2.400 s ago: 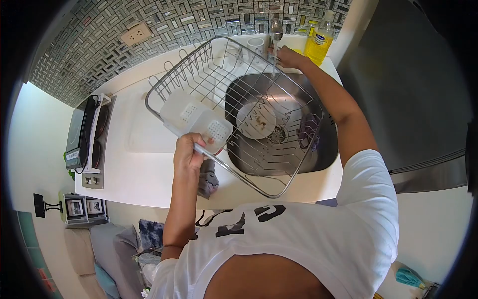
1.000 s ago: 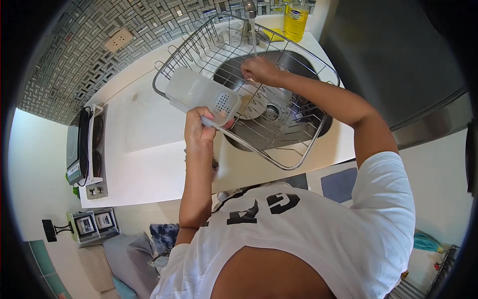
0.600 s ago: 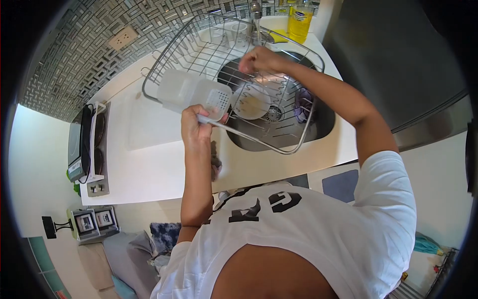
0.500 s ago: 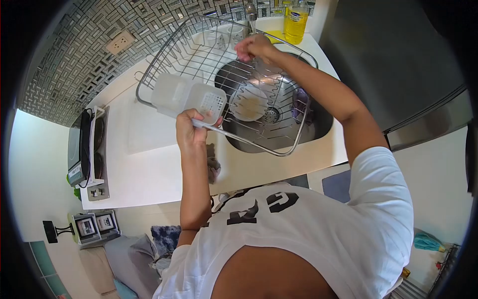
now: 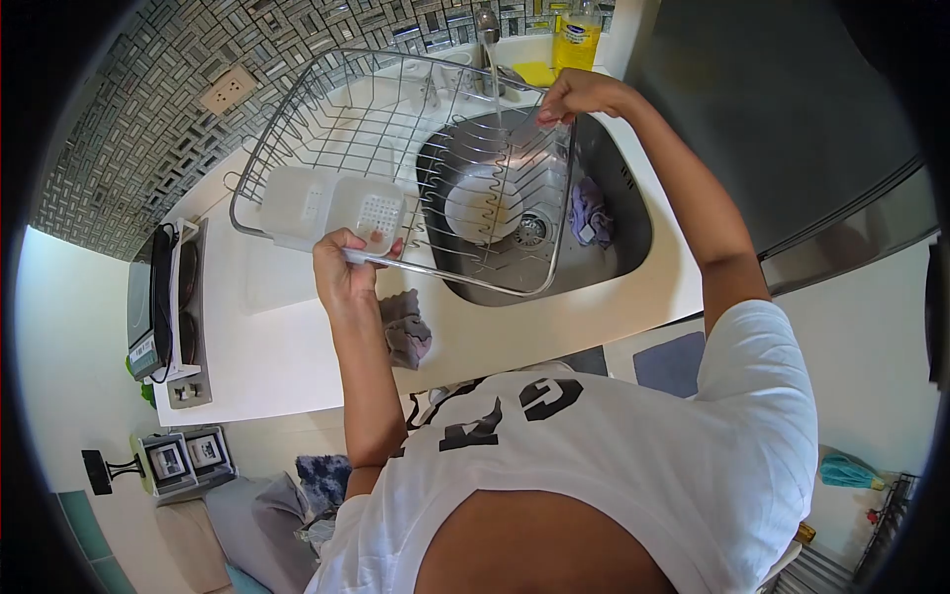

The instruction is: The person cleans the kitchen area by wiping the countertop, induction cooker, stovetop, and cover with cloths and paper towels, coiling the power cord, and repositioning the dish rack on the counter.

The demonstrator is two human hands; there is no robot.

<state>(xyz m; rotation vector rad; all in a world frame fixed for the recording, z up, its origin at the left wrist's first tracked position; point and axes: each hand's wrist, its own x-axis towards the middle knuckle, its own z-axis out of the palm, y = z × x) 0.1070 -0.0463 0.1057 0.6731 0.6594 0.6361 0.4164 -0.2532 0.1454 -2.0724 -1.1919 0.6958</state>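
Observation:
A wire dish rack is held tilted over the counter and part of the sink. My left hand is closed around its near rim, beside a white plastic utensil holder fixed inside the rack. At the far right corner, my right hand has its fingers curled on the rack's rim. Water runs from the faucet down through the wires. Below the rack, a white plate lies in the sink near the drain, with a purple cloth to its right.
A grey rag lies on the counter's front edge. Behind the sink are white mugs, a yellow sponge and a bottle of yellow dish soap. A stove stands at the left, a dark refrigerator at the right.
The rack has shifted left, with my left hand moving along on its rim. My right hand has gone from above the wires to the rack's right corner. The running water now shows clearly.

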